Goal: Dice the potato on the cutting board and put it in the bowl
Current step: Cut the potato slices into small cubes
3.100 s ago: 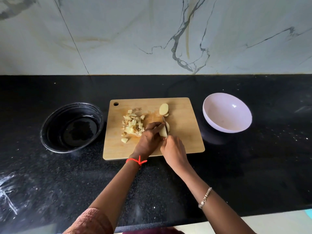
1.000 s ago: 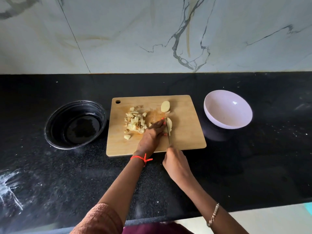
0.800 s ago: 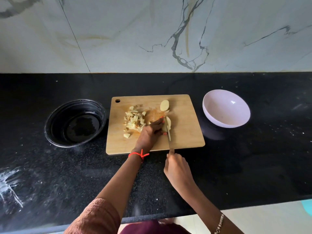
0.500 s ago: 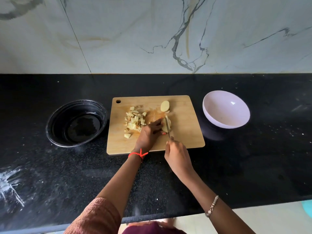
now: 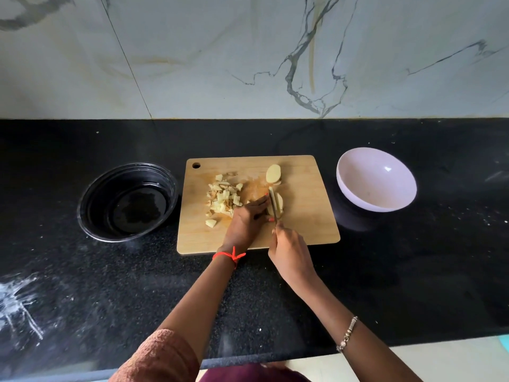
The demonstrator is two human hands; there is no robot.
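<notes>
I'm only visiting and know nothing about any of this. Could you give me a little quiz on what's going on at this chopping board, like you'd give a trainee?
1. True or false: the pale bowl to the right of the cutting board holds no potato yet.
2. Which hand grips the knife? A: the left hand. B: the right hand. C: neither.
3. Fill the gap: the diced pile lies on the board's ___ half.

Key:
1. True.
2. B. The left hand holds the potato piece being cut.
3. Left.
</notes>
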